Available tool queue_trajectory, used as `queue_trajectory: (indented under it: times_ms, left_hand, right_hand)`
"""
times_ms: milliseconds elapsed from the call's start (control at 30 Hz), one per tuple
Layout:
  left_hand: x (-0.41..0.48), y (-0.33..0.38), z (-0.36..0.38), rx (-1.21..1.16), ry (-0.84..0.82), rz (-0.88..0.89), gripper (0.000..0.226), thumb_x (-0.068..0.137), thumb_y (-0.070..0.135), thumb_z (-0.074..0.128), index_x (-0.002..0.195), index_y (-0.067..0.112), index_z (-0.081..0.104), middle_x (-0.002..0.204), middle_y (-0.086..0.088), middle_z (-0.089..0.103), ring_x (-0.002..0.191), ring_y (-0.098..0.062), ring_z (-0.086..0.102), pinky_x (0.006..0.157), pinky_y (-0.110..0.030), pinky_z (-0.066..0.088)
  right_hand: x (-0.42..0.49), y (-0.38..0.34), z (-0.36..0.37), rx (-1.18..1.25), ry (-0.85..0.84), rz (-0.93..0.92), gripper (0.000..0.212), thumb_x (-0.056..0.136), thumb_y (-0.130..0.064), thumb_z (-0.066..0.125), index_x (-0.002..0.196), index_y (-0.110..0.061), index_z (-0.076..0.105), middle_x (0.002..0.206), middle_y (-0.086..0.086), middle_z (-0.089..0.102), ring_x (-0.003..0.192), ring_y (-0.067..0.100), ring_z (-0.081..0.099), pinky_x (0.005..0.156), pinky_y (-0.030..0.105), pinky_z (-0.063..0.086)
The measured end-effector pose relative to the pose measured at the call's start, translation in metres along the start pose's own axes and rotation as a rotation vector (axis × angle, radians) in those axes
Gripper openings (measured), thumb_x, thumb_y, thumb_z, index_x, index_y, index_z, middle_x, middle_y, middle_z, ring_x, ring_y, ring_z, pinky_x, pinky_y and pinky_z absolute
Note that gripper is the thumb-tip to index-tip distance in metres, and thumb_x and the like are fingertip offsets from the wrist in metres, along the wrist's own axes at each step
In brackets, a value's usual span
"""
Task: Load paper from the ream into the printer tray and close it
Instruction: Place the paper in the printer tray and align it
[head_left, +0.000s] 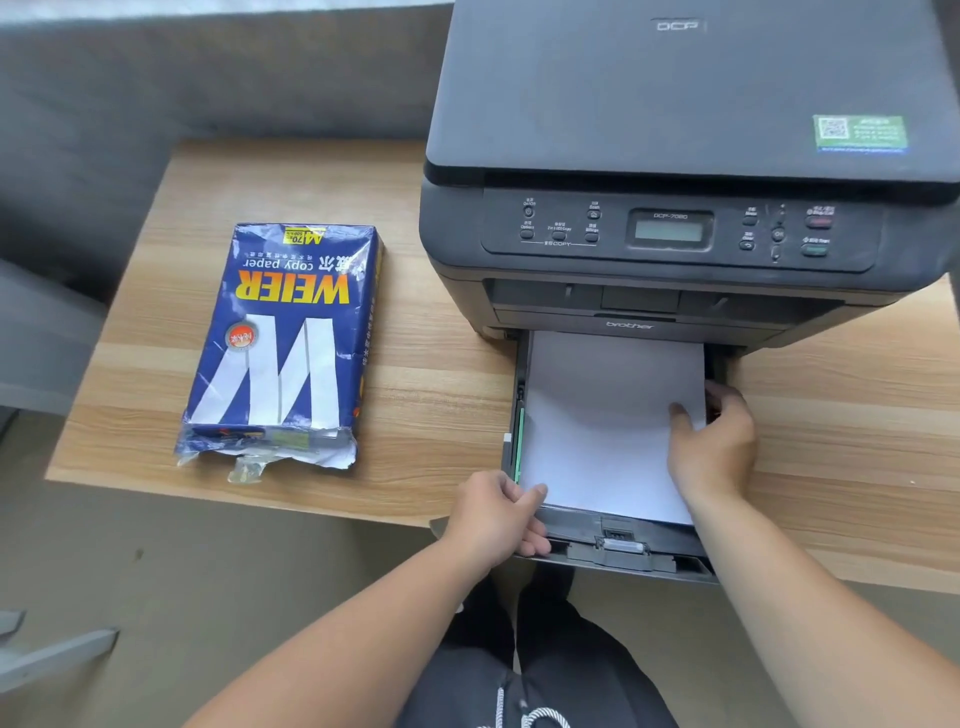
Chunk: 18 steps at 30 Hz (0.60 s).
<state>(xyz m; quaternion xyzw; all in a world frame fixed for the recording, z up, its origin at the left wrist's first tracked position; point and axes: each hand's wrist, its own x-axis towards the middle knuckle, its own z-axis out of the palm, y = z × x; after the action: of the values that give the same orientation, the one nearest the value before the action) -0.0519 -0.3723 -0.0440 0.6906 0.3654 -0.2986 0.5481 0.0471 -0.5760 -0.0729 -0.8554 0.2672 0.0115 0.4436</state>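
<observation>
A dark grey printer (675, 156) stands on the right of the wooden table. Its paper tray (623, 551) is pulled out toward me over the table's front edge. A stack of white paper (597, 415) lies in the tray. My left hand (493, 519) grips the stack's near left corner, thumb on top. My right hand (717, 441) holds the stack's right edge, thumb on the sheet and fingers beside the tray wall. The blue ream (285, 343) lies to the left of the printer, its near end torn open.
The wooden table (415, 415) ends just in front of the ream and under the tray. A grey sofa (156, 104) runs behind the table. My dark trousers show below the tray. Beige floor lies to the left.
</observation>
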Motion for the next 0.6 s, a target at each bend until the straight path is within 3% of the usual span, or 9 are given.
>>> queue_trajectory:
  times_ms: [133, 167, 267, 333, 467, 600]
  left_hand:
    - [-0.004, -0.002, 0.004, 0.344, 0.226, 0.154, 0.028, 0.094, 0.039, 0.064, 0.078, 0.016, 0.059, 0.063, -0.001, 0.074, 0.054, -0.015, 0.072, 0.055, -0.030, 0.055]
    - [-0.004, -0.001, 0.003, 0.411, 0.298, 0.198, 0.027, 0.092, 0.042, 0.065, 0.077, 0.020, 0.061, 0.065, 0.003, 0.071, 0.058, -0.014, 0.069, 0.054, -0.029, 0.051]
    - [-0.001, 0.004, -0.004, 0.446, 0.422, 0.293, 0.018, 0.091, 0.041, 0.068, 0.081, 0.027, 0.062, 0.069, 0.012, 0.063, 0.065, -0.008, 0.060, 0.051, -0.025, 0.039]
    - [0.004, 0.005, -0.009, 0.480, 0.457, 0.354, 0.011, 0.089, 0.036, 0.071, 0.088, 0.028, 0.063, 0.076, 0.012, 0.062, 0.069, -0.008, 0.058, 0.052, -0.021, 0.034]
    - [0.010, 0.004, -0.008, 0.598, 0.448, 0.456, 0.012, 0.089, 0.030, 0.073, 0.094, 0.022, 0.067, 0.093, 0.006, 0.062, 0.079, -0.018, 0.063, 0.063, -0.031, 0.042]
    - [0.004, 0.009, -0.003, 0.619, 0.482, 0.432, 0.014, 0.090, 0.027, 0.071, 0.099, 0.017, 0.072, 0.099, 0.001, 0.066, 0.087, -0.022, 0.065, 0.068, -0.029, 0.038]
  right_hand:
    - [-0.022, -0.014, -0.020, -0.206, 0.118, -0.480, 0.048, 0.078, -0.011, 0.073, 0.125, -0.011, 0.064, 0.132, 0.015, 0.056, 0.121, 0.035, 0.051, 0.102, 0.042, 0.042]
    - [-0.026, -0.010, -0.028, -0.261, 0.112, -0.522, 0.051, 0.077, -0.012, 0.074, 0.127, -0.012, 0.062, 0.132, 0.014, 0.054, 0.121, 0.035, 0.050, 0.101, 0.045, 0.043]
    - [-0.032, 0.018, -0.050, -0.425, -0.056, -0.284, 0.074, 0.072, -0.015, 0.082, 0.139, -0.013, 0.051, 0.134, 0.014, 0.050, 0.122, 0.036, 0.046, 0.101, 0.049, 0.041]
    - [-0.035, 0.042, -0.057, -0.439, -0.155, -0.125, 0.078, 0.073, -0.015, 0.084, 0.141, -0.010, 0.048, 0.135, 0.016, 0.052, 0.124, 0.037, 0.046, 0.101, 0.047, 0.040]
    - [-0.037, 0.056, -0.061, -0.322, -0.095, -0.073, 0.032, 0.077, -0.012, 0.076, 0.105, -0.016, 0.062, 0.101, 0.010, 0.069, 0.089, 0.031, 0.063, 0.074, 0.040, 0.050]
    - [-0.035, 0.054, -0.058, -0.281, -0.042, -0.023, 0.008, 0.079, -0.022, 0.073, 0.085, -0.021, 0.067, 0.082, 0.002, 0.072, 0.080, 0.030, 0.065, 0.070, 0.039, 0.053]
